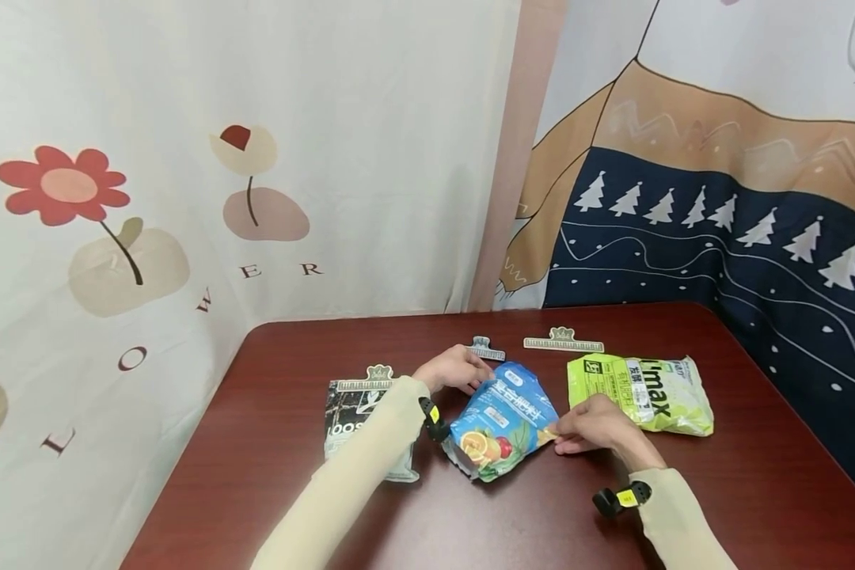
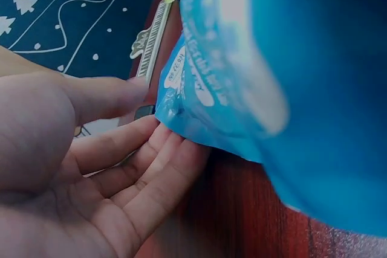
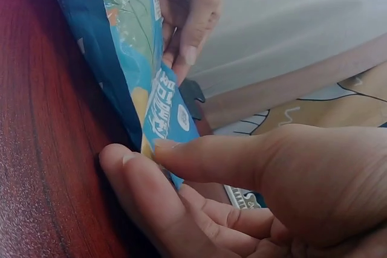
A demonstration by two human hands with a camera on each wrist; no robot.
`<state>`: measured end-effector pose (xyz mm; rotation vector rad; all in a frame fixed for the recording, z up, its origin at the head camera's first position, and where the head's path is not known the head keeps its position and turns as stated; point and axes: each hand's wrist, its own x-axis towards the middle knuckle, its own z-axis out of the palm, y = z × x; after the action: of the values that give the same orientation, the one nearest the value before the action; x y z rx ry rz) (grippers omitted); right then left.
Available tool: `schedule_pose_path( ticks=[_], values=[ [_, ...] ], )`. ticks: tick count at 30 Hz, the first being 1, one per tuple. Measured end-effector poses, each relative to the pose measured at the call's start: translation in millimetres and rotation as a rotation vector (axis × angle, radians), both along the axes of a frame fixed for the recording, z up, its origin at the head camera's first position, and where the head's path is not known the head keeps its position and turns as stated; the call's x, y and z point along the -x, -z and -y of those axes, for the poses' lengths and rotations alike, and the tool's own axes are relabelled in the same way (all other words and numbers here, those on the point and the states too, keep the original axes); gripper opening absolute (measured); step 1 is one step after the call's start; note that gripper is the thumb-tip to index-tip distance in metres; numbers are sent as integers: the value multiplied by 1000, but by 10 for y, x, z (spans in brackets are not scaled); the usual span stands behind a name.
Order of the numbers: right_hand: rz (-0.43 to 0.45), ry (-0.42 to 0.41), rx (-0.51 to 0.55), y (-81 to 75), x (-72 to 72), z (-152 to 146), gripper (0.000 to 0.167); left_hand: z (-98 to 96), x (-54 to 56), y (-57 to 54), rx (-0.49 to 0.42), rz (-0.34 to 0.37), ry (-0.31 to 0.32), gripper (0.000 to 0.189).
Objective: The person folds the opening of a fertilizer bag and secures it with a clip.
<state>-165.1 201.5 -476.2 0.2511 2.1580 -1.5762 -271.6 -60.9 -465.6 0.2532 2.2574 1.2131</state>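
Observation:
A blue snack bag (image 1: 506, 419) printed with fruit lies slantwise on the table, its upper end turned away from me. My left hand (image 1: 454, 370) is at the bag's left upper edge. In the left wrist view its fingers (image 2: 163, 167) reach straight under that edge, while the thumb stands apart from the bag. With thumb and fingers my right hand (image 1: 598, 427) pinches the bag's right lower corner. The right wrist view shows the right thumb (image 3: 205, 155) on the printed face. Just beyond the left hand lies a grey-blue bag clip (image 1: 486, 348).
To the left, partly behind my left sleeve, lies a black-and-white bag (image 1: 342, 412) with a clip (image 1: 374, 378) across its top. A lime-green bag (image 1: 641, 388) rests to the right. A pale long clip (image 1: 563, 342) lies near the table's (image 1: 256, 443) back edge, before the curtains.

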Motion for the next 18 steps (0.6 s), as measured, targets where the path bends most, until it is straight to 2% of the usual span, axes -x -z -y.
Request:
schedule_pose_path(
  ticks=[7, 14, 18],
  values=[
    [-16, -5, -26, 19, 8, -9, 19, -35, -22, -19, 59, -38, -17, 16],
    [-19, -8, -42, 26, 9, -13, 17, -63, -21, -18, 88, -74, -41, 9],
    [-28, -12, -34, 25, 19, -11, 17, -45, -17, -53, 86, -87, -41, 9]
  ],
)
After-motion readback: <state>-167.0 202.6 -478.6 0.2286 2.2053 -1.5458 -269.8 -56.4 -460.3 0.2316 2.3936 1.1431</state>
